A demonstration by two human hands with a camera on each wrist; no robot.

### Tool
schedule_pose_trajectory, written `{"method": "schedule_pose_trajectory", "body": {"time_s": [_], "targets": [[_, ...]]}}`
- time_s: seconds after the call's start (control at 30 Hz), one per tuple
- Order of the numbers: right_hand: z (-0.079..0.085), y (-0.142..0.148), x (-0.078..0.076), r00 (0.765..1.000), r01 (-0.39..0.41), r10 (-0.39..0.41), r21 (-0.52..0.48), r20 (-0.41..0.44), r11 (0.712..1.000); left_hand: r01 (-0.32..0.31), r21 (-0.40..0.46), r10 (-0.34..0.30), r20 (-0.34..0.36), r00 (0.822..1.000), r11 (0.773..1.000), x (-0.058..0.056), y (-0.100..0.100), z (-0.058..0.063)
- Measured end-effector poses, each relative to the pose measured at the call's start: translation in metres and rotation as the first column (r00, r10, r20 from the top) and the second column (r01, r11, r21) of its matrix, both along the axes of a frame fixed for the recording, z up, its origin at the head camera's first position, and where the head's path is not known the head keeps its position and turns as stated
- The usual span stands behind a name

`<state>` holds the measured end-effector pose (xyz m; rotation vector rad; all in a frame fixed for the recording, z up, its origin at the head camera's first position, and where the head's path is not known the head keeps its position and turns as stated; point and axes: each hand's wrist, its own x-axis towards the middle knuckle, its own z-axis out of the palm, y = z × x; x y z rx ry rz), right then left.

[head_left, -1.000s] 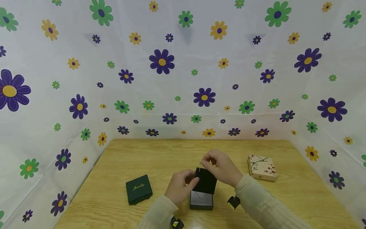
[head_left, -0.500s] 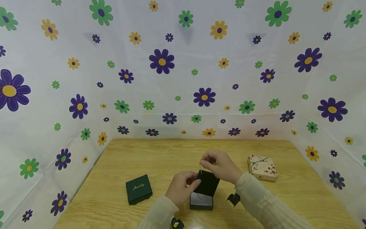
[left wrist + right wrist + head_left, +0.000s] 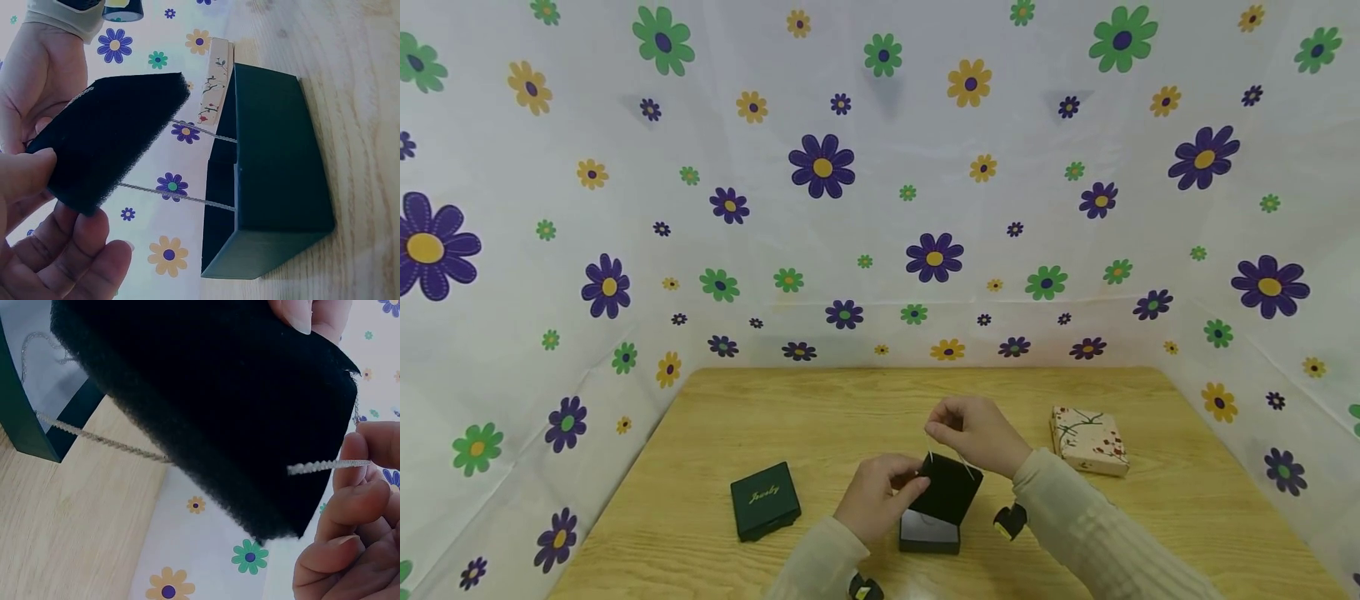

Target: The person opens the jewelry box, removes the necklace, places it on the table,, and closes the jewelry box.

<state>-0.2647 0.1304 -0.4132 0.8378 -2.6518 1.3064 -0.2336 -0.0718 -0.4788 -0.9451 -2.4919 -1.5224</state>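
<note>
In the head view, my left hand (image 3: 878,492) pinches the left edge of a black velvet jewelry pad (image 3: 951,490), thumb on its face. The pad is tilted above an open green jewelry box (image 3: 929,547) with a pale inside. A thin silver chain necklace (image 3: 319,467) passes through the pad; the fingertips of my right hand (image 3: 976,433) pinch it above the pad's top edge. Two strands of the chain (image 3: 178,196) run from the pad down into the box in the left wrist view. Part of the chain (image 3: 37,340) lies on the pale inside in the right wrist view.
On the wooden table (image 3: 820,400), a closed dark green box (image 3: 765,500) lettered "Jewelry" sits left of my left hand. A cream box with a flower pattern (image 3: 1088,440) lies right of my right hand. A flower-printed cloth (image 3: 880,208) surrounds the table.
The velvet pad has shifted a little right and tilted further clockwise in my left hand. My right hand keeps its pinch on the chain, and more of the chain shows above the pad.
</note>
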Motion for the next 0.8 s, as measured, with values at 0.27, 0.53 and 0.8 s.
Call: {"method": "schedule_pose_trajectory", "body": {"time_s": [0.27, 0.53, 0.8], "targets": [[0.000, 0.000, 0.000, 0.999, 0.054, -0.055, 0.026, 0.004, 0.998, 0.036, -0.013, -0.037, -0.028, 0.999, 0.999, 0.001, 0.000, 0.002], [-0.004, 0.004, -0.003, 0.989, 0.137, -0.138, 0.020, 0.060, 0.990, 0.018, -0.019, -0.018, -0.002, 1.000, 1.000, 0.002, -0.002, 0.004], [-0.007, 0.011, -0.006, 0.967, 0.188, -0.178, -0.036, 0.184, 0.982, -0.019, -0.014, 0.019, 0.002, 1.000, 1.000, 0.000, -0.005, 0.004]]}}
